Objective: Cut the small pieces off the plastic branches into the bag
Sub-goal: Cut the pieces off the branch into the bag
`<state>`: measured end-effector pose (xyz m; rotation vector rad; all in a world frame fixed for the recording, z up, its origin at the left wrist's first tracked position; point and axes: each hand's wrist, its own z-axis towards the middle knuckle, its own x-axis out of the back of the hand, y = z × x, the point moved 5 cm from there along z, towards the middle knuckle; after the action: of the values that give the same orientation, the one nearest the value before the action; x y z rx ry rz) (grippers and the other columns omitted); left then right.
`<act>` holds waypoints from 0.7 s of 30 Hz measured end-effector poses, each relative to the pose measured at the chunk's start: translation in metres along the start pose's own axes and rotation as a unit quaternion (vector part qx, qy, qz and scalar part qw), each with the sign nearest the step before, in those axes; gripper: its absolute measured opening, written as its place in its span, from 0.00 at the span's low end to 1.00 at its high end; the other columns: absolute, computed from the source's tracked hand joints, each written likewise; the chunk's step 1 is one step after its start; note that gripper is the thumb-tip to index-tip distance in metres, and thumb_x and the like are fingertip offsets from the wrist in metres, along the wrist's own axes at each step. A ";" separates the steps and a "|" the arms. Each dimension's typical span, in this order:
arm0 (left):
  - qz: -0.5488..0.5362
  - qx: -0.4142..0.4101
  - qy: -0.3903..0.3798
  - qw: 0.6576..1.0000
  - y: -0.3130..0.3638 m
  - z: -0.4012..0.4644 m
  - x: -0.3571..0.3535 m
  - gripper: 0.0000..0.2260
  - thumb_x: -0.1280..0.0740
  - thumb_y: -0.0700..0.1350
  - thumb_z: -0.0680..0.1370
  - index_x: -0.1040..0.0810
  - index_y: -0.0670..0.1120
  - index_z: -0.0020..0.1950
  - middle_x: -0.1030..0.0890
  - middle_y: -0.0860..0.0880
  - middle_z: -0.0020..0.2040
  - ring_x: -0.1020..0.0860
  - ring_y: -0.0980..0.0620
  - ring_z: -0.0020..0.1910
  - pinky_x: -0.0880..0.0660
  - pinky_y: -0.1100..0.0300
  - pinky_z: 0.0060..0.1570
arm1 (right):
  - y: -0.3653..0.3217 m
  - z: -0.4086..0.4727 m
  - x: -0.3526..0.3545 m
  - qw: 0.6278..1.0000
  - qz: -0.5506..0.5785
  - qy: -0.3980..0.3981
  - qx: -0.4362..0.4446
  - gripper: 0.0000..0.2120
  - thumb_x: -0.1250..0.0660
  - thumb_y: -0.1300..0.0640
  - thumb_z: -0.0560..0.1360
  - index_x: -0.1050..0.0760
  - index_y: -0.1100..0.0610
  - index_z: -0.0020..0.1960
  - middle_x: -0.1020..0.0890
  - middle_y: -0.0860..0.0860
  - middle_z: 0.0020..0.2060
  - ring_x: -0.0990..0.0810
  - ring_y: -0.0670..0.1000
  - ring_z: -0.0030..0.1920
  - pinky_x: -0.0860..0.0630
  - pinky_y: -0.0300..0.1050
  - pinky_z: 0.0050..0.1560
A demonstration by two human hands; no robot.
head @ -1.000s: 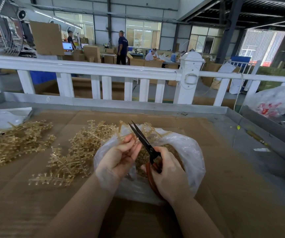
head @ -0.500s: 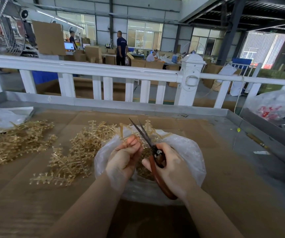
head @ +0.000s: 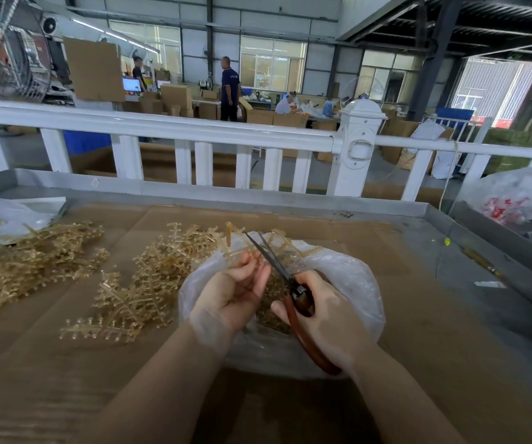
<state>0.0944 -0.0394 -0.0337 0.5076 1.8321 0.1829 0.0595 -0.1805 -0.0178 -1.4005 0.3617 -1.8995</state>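
A clear plastic bag (head: pixel 357 277) stands open on the cardboard-covered table, with small tan cut pieces (head: pixel 271 315) inside. Over its mouth my left hand (head: pixel 232 290) holds a tan plastic branch (head: pixel 236 241) that sticks up past my fingers. My right hand (head: pixel 319 312) grips scissors (head: pixel 269 253) with dark red-brown handles. Their blades are slightly apart and point up and left, right beside the branch and my left fingertips.
Piles of tan plastic branches lie left of the bag (head: pixel 149 283) and at the far left (head: pixel 31 261). A metal rim (head: pixel 258 200) and a white fence (head: pixel 194 133) border the table's far side. More plastic bags sit at the right (head: pixel 521 203) and far left (head: pixel 5 213).
My left hand has turned and shifted a little with the branch. The scissors' blades stay beside the branch and have closed somewhat since a second ago.
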 end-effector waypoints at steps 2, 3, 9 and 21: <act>-0.013 0.008 -0.018 1.000 -0.002 0.000 -0.002 0.10 0.36 0.29 0.64 0.23 0.40 0.42 0.17 0.42 0.34 0.17 0.48 0.30 0.24 0.48 0.42 | -0.001 0.000 0.000 1.000 0.002 -0.002 0.001 0.15 0.33 0.36 0.69 0.34 0.38 0.50 0.23 0.39 0.45 0.25 0.37 0.48 0.31 0.31 0.46; -0.013 0.011 -0.026 1.000 -0.003 0.000 -0.002 0.10 0.36 0.29 0.65 0.24 0.41 0.41 0.17 0.43 0.34 0.17 0.49 0.29 0.25 0.48 0.41 | -0.001 0.000 0.001 1.000 0.005 -0.003 0.001 0.15 0.33 0.36 0.69 0.34 0.38 0.50 0.23 0.39 0.44 0.25 0.37 0.48 0.30 0.31 0.46; -0.010 -0.002 -0.013 1.000 -0.005 0.004 0.005 0.10 0.41 0.30 0.77 0.26 0.42 0.40 0.17 0.43 0.32 0.18 0.51 0.28 0.29 0.42 0.60 | -0.004 -0.001 0.003 1.000 0.009 -0.027 -0.002 0.15 0.34 0.35 0.69 0.34 0.37 0.50 0.23 0.38 0.44 0.25 0.36 0.48 0.31 0.30 0.45; 0.128 -0.039 0.036 0.990 -0.004 -0.002 0.008 0.09 0.36 0.27 0.73 0.24 0.36 0.50 0.19 0.41 0.44 0.20 0.46 0.45 0.19 0.60 0.31 | -0.013 0.004 0.012 0.995 0.076 0.055 -0.016 0.11 0.30 0.47 0.73 0.29 0.40 0.53 0.20 0.39 0.44 0.22 0.38 0.48 0.25 0.36 0.49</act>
<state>0.0899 -0.0399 -0.0414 0.6886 1.8183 0.4516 0.0568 -0.1790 0.0001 -1.2546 0.5399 -1.8581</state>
